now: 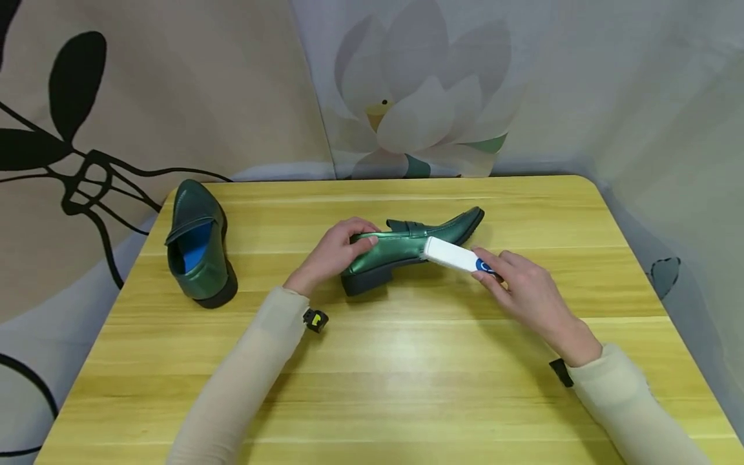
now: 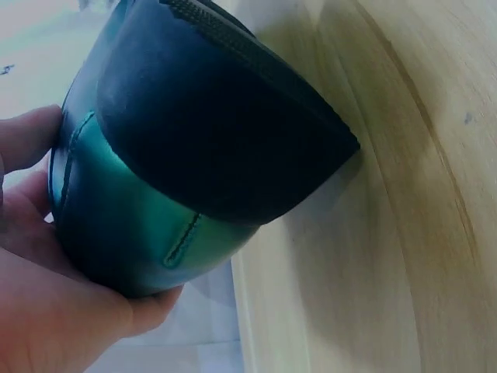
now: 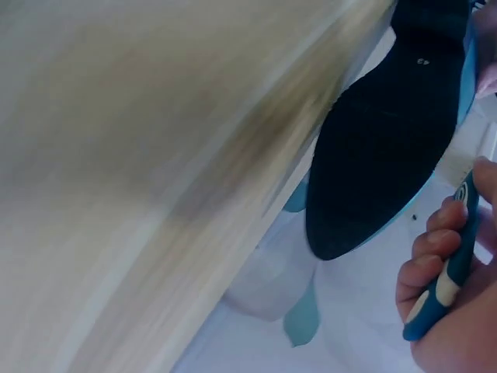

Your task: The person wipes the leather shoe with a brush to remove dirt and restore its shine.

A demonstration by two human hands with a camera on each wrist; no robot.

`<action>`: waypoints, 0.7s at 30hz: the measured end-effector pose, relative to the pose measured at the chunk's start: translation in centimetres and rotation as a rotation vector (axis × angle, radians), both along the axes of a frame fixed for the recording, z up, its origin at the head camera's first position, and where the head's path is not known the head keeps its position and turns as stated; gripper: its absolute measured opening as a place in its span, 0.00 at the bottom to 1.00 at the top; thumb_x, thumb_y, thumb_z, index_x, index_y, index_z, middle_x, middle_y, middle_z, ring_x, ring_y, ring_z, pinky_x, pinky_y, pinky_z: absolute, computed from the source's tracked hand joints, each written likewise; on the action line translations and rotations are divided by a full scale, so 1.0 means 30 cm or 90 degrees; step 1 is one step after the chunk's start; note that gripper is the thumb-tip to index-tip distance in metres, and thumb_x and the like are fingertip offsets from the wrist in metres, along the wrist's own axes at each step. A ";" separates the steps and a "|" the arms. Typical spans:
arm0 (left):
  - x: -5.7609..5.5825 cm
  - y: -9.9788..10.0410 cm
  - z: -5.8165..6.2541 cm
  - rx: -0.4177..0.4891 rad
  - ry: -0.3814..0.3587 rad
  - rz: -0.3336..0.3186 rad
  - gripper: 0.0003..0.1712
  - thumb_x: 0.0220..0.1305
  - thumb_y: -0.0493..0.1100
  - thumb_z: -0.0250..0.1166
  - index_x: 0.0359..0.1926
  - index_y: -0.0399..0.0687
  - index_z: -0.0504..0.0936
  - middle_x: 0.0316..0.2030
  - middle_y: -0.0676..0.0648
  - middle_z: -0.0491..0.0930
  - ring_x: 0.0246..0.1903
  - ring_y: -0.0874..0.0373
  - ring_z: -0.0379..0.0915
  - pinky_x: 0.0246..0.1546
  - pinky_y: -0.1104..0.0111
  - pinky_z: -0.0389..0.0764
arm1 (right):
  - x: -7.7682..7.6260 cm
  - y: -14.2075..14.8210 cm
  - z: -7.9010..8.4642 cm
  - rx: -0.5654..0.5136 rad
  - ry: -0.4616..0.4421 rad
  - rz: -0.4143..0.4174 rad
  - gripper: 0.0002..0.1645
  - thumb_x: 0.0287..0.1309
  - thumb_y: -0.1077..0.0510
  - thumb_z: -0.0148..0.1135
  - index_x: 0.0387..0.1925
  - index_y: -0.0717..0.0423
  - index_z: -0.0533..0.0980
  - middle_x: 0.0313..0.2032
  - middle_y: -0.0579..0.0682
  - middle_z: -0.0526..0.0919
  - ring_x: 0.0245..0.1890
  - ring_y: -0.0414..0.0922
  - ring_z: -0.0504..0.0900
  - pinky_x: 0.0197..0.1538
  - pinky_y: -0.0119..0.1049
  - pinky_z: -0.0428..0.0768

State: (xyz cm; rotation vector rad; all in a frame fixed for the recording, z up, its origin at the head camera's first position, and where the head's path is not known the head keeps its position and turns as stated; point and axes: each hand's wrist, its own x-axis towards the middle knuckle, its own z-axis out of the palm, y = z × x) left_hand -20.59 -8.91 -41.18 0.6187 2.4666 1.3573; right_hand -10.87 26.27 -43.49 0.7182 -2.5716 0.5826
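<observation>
A shiny green loafer point(image 1: 386, 248) with a dark sole lies tipped over mid-table, its toe pointing right and away. My left hand point(image 1: 334, 253) grips it round the heel end; the left wrist view shows the dark heel block point(image 2: 225, 116) and fingers on the green back. A long-handled brush with a white head point(image 1: 450, 254) is in my right hand point(image 1: 526, 294), its head against the shoe's near side. The blue and cream brush handle point(image 3: 446, 287) sits in my curled fingers in the right wrist view, where the loafer's sole point(image 3: 388, 140) shows. The bristles cannot be made out.
The matching green loafer point(image 1: 200, 248), with a blue insole, stands upright at the table's left edge, toe away from me. Under everything is a light wooden table point(image 1: 407, 387). Behind it hangs a printed cloth point(image 1: 430, 90) with flower and leaf patterns.
</observation>
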 end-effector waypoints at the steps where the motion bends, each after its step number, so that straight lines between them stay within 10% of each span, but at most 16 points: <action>1: 0.000 -0.001 0.002 -0.001 -0.004 0.000 0.15 0.78 0.45 0.59 0.54 0.40 0.85 0.60 0.44 0.79 0.64 0.46 0.70 0.67 0.49 0.67 | -0.001 0.004 -0.001 0.002 -0.004 -0.010 0.27 0.74 0.46 0.60 0.64 0.58 0.79 0.32 0.53 0.81 0.25 0.42 0.69 0.25 0.37 0.69; 6: -0.004 -0.009 0.003 -0.005 -0.010 0.002 0.16 0.79 0.43 0.58 0.56 0.39 0.84 0.60 0.43 0.78 0.62 0.46 0.70 0.67 0.50 0.67 | -0.020 0.063 -0.011 -0.005 -0.071 -0.099 0.27 0.69 0.57 0.67 0.67 0.58 0.76 0.27 0.50 0.76 0.22 0.43 0.66 0.24 0.37 0.65; 13: 0.004 -0.006 -0.006 -0.001 0.001 0.001 0.15 0.79 0.42 0.58 0.55 0.37 0.84 0.59 0.41 0.79 0.61 0.44 0.69 0.65 0.48 0.68 | -0.065 0.148 -0.015 -0.035 -0.183 -0.204 0.28 0.79 0.49 0.54 0.69 0.63 0.73 0.31 0.58 0.81 0.21 0.47 0.69 0.25 0.40 0.65; 21: 0.004 0.001 -0.025 0.008 0.030 0.024 0.15 0.79 0.43 0.58 0.53 0.39 0.85 0.57 0.43 0.80 0.61 0.45 0.68 0.65 0.49 0.67 | -0.017 0.130 -0.017 0.005 -0.097 -0.139 0.27 0.73 0.54 0.64 0.68 0.58 0.76 0.25 0.48 0.72 0.21 0.42 0.64 0.24 0.38 0.63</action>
